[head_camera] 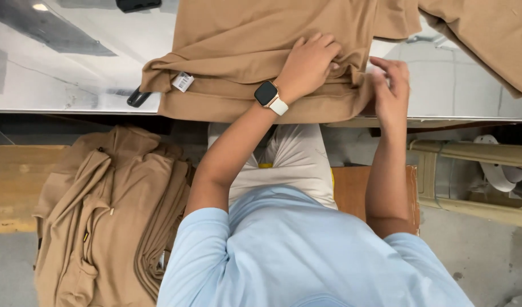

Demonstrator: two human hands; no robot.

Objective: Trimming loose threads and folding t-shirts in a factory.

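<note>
Blue shirt (306,250) of the seated person fills the foreground; beyond it the left hand (309,63) presses, fingers curled, on a tan garment (244,45) at the desk (73,68) edge, while the right hand (392,85) pinches that garment's bunched right side. Judged step: smoothing or folding mid-way; next, the pinched edge needs drawing flat. No containers seen: left of the garment, below the desk, a tan pile (107,216) lies loose.
</note>
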